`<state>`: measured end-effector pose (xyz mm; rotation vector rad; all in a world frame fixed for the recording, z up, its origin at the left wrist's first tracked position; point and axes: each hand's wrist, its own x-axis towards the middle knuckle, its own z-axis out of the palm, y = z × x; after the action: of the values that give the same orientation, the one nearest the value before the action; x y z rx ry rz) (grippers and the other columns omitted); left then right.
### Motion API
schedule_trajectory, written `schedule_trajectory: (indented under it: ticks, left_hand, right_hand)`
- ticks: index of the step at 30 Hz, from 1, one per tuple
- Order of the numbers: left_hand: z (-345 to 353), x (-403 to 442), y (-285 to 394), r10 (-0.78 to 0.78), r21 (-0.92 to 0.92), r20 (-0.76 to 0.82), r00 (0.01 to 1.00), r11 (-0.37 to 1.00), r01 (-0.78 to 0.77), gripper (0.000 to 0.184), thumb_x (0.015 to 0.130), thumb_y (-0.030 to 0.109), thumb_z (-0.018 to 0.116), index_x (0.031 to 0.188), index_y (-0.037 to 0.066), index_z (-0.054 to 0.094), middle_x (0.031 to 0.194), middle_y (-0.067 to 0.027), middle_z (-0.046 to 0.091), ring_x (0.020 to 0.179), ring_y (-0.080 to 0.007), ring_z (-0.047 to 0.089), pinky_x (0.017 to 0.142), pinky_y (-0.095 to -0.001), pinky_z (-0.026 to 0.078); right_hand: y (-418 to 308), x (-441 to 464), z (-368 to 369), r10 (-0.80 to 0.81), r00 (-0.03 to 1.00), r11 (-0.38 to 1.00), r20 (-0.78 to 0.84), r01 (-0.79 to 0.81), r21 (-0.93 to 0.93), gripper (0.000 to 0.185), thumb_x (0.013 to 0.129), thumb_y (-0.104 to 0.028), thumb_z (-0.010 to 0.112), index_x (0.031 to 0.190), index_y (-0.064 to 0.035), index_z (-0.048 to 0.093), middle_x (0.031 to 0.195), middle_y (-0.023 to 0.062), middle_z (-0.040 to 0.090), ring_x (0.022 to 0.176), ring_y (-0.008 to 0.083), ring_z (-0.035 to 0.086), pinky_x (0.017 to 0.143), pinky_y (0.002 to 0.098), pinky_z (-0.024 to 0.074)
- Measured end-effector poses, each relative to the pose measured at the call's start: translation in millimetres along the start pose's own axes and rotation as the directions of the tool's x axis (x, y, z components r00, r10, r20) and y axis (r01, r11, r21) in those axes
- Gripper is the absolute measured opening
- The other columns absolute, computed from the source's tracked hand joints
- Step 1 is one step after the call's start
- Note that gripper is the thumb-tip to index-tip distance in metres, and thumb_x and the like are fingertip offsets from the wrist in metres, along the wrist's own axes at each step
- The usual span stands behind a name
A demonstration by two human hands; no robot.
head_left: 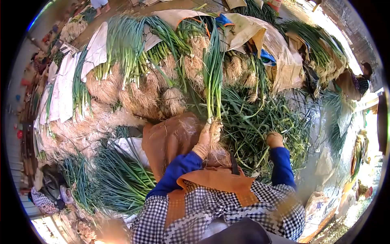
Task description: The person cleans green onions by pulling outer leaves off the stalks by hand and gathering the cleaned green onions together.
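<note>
My left hand (205, 140) is closed around a small bunch of spring onions (213, 77), fingers and thumb pinching it low on the pale stems, just where they meet the roots. The stems stand out beyond my fingers, and the long green leaves reach away from me, in front of the row of bundles. On the near side of my grip, the stringy roots (216, 152) hang towards my lap, over the brown apron (170, 138).

My right hand (274, 139) is well apart from the bunch, over the near part of a heap of loose green leaves (260, 116). Its knuckles are bent and the fingertips are hidden, so I cannot tell whether those fingers are pressed together or pinching a leaf. My 2 blue sleeves (177, 170) come down to the wrists.

Beyond my hands, the bundled spring onions (134, 71) lie side by side with their roots turned towards me, partly under tan sacking (284, 65). On my left, more spring onions (120, 179) lie in a thick green pile, beside the apron. 1 person (359, 83) is at the far right.
</note>
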<state>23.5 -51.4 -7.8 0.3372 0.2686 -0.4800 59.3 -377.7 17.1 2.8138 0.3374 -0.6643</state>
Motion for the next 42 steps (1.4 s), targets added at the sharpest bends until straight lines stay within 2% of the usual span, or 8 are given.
schedule_trajectory:
  ticks: [10,15,20,24,30,36,38,42]
  left_hand:
    - [10,-1,-22,0.344,0.318,-0.152,0.927,0.904,-0.284,0.036,0.094,0.033,0.047,0.119,0.007,0.05,0.092,-0.0044,0.059,0.071,-0.0129,0.057,0.059,-0.0229,0.047]
    - [18,-6,-13,0.132,0.041,-0.035,0.991,0.991,-0.13,0.042,0.093,0.036,0.047,0.122,0.005,0.047,0.111,-0.0126,0.057,0.103,-0.0244,0.056,0.085,-0.0363,0.048]
    - [23,0,-24,0.099,0.032,-0.072,0.992,0.995,-0.097,0.024,0.089,0.017,0.054,0.111,0.009,0.049,0.102,-0.0112,0.059,0.089,-0.0241,0.061,0.07,-0.0367,0.054]
    - [23,7,-34,0.376,0.369,-0.251,0.892,0.889,-0.271,0.037,0.081,-0.002,0.057,0.112,0.009,0.04,0.086,-0.0051,0.051,0.071,-0.016,0.057,0.058,-0.0269,0.052]
    - [4,20,-40,0.515,0.378,-0.209,0.831,0.826,-0.417,0.026,0.084,0.005,0.056,0.108,0.006,0.047,0.089,-0.0043,0.055,0.07,-0.0142,0.056,0.06,-0.0252,0.049]
    - [11,8,-29,0.355,0.26,-0.227,0.907,0.919,-0.295,0.024,0.09,0.026,0.054,0.104,0.007,0.059,0.074,-0.0025,0.06,0.061,-0.0095,0.054,0.051,-0.0214,0.042]
    - [11,9,-27,0.316,0.126,-0.219,0.923,0.947,-0.294,0.025,0.091,0.028,0.054,0.105,0.008,0.058,0.077,-0.0025,0.06,0.062,-0.0102,0.055,0.051,-0.0217,0.042]
    - [9,9,-29,0.329,0.157,-0.201,0.923,0.94,-0.301,0.024,0.091,0.033,0.052,0.101,0.01,0.055,0.083,-0.0008,0.058,0.064,-0.0107,0.054,0.052,-0.0222,0.043]
  right_hand:
    - [-154,131,-103,-0.08,0.849,0.628,-0.523,0.45,0.635,0.039,0.084,-0.039,0.058,0.093,-0.0012,0.056,0.08,0.0181,0.061,0.079,0.0367,0.057,0.07,0.04,0.0452]
    - [-140,108,-84,0.143,0.91,-0.528,-0.389,0.403,0.748,0.023,0.091,-0.027,0.047,0.083,-0.0071,0.056,0.067,0.0005,0.05,0.061,0.0106,0.045,0.055,0.0227,0.0375]
    - [-130,103,-70,0.134,0.961,-0.43,-0.241,0.275,0.86,0.027,0.09,-0.031,0.05,0.079,-0.0074,0.059,0.067,0.001,0.053,0.06,0.0117,0.048,0.055,0.0255,0.0397]
    - [-133,104,-74,0.092,0.646,0.86,-0.757,0.332,0.387,0.026,0.086,-0.025,0.059,0.071,-0.0038,0.057,0.056,0.0058,0.052,0.05,0.016,0.052,0.045,0.0284,0.0421]
    - [-128,53,-71,-0.427,0.867,0.083,-0.256,0.32,0.944,0.024,0.09,-0.013,0.051,0.067,-0.0072,0.053,0.061,-0.0041,0.051,0.052,0.0073,0.048,0.044,0.0243,0.0358]
    - [-77,18,-41,-0.379,0.893,0.41,0.244,-0.075,0.909,0.022,0.091,-0.022,0.054,0.082,-0.0019,0.054,0.064,-0.0041,0.044,0.054,0.0054,0.041,0.047,0.0219,0.0358]
    - [-67,66,-38,-0.084,0.976,0.976,-0.2,0.121,0.18,0.031,0.089,-0.031,0.051,0.096,-0.0031,0.061,0.085,0.0075,0.066,0.078,0.022,0.064,0.066,0.0324,0.0509]
    - [-141,99,-101,-0.17,0.933,0.037,-0.316,0.326,0.945,0.05,0.089,-0.042,0.051,0.118,-0.0019,0.053,0.098,0.0072,0.06,0.081,0.0148,0.055,0.07,0.0283,0.0456]
